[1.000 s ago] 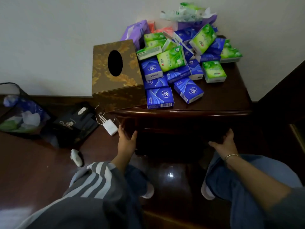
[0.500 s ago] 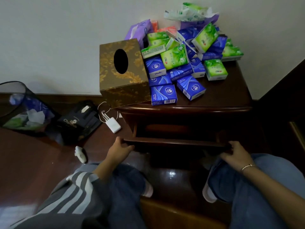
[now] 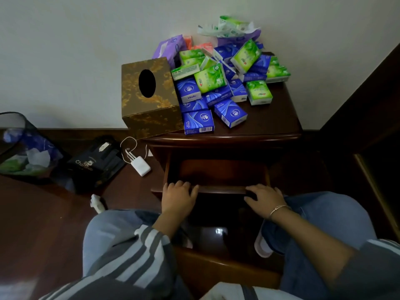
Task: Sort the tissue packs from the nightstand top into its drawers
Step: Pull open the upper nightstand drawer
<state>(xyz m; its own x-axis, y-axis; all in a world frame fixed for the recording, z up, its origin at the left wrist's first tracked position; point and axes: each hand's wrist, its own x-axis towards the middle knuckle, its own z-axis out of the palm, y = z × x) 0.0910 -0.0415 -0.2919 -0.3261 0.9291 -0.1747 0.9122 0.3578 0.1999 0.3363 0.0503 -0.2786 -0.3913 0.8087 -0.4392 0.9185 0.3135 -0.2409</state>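
Observation:
Several blue, green and purple tissue packs [image 3: 225, 83] lie heaped on the dark wooden nightstand top [image 3: 279, 120]. Below it the top drawer [image 3: 218, 169] stands pulled out, its inside dark and bare as far as I can see. My left hand [image 3: 178, 197] grips the drawer's front edge at its left end, fingers curled over the rim. My right hand [image 3: 264, 197], with a thin bracelet on the wrist, grips the same edge at its right end.
A gold patterned tissue box [image 3: 149, 98] stands on the nightstand's left corner. On the floor to the left are a mesh waste bin [image 3: 23, 150], a black bag [image 3: 95, 163] and a white charger [image 3: 140, 165] with cable. My knees flank the drawer.
Both hands have pulled the top drawer further out toward me, and its inside now shows. The view has shifted, so the nightstand sits further right in the frame.

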